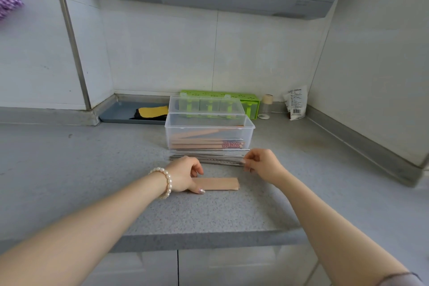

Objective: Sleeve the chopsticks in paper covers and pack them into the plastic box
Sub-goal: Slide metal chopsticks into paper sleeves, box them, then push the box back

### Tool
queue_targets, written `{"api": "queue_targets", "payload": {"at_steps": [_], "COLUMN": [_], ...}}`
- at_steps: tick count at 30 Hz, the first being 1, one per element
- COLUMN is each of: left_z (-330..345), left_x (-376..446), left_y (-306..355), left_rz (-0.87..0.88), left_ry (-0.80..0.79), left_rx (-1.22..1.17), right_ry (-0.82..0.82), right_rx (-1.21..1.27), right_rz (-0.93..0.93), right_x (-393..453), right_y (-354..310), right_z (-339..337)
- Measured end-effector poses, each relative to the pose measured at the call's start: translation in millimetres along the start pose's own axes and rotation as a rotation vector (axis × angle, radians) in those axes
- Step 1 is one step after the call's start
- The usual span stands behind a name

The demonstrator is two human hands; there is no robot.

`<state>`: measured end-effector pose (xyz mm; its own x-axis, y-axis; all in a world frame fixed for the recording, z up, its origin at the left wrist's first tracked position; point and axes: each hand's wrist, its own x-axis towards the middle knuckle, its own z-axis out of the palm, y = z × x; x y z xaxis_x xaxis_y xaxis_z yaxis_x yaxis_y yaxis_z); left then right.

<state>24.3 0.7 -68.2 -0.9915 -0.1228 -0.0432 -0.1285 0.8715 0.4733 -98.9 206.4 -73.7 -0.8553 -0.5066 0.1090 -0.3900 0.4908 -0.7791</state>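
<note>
Closest to us are our two bare forearms reaching in over the front edge of the speckled grey stone worktop point(116, 160), so let's start there. Our left hand point(184, 175), the one with the white pearl bracelet point(165, 182), sits on the left end of the flat tan paper chopstick cover point(217, 184), fingers curled and thumb pressing it down, so that grip looks like it's pinning the paper.

Our right hand point(263, 165) is just past the cover's right end, fingertips pinched narrow on the right-hand ends of the loose silver metal chopsticks point(206, 159).

Here's the bit that matters, we reckon: the chopsticks lie left to right, just behind the cover and parallel to it, and just in front of the clear plastic box with its hinged lid up point(209, 131). So the long axes already line up. The cover's open mouth we can't make out, so which way the sticks have to slide in is a guess. The right hand is nearer the sticks and the left nearer the paper, a sensible split.

Inside the box there are already several sleeved pairs lying the same way, so we'd say we're partway through.
</note>
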Motion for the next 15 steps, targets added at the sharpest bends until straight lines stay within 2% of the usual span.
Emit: {"api": "queue_targets", "payload": {"at_steps": [5, 7, 10, 15], "left_z": [3, 3, 5, 4], "left_x": [-1, -1, -1, -5], "left_y": [6, 9, 9, 9], "left_rz": [0.004, 0.009, 0.010, 0.045], "left_ry": [-0.009, -0.006, 0.007, 0.093], "left_rx": [-0.011, -0.018, -0.011, 0.002], "right_ry": [0.123, 0.162, 0.206, 0.301], "right_rx": [0.853, 1.116, 1.268, 1.340], "right_rz": [0.111, 0.165, 0.202, 0.213], "right_x": [-6, -5, -5, -9], "right_y": [-2, -2, 2, 7], "right_z": [-21, -28, -34, -40]}}
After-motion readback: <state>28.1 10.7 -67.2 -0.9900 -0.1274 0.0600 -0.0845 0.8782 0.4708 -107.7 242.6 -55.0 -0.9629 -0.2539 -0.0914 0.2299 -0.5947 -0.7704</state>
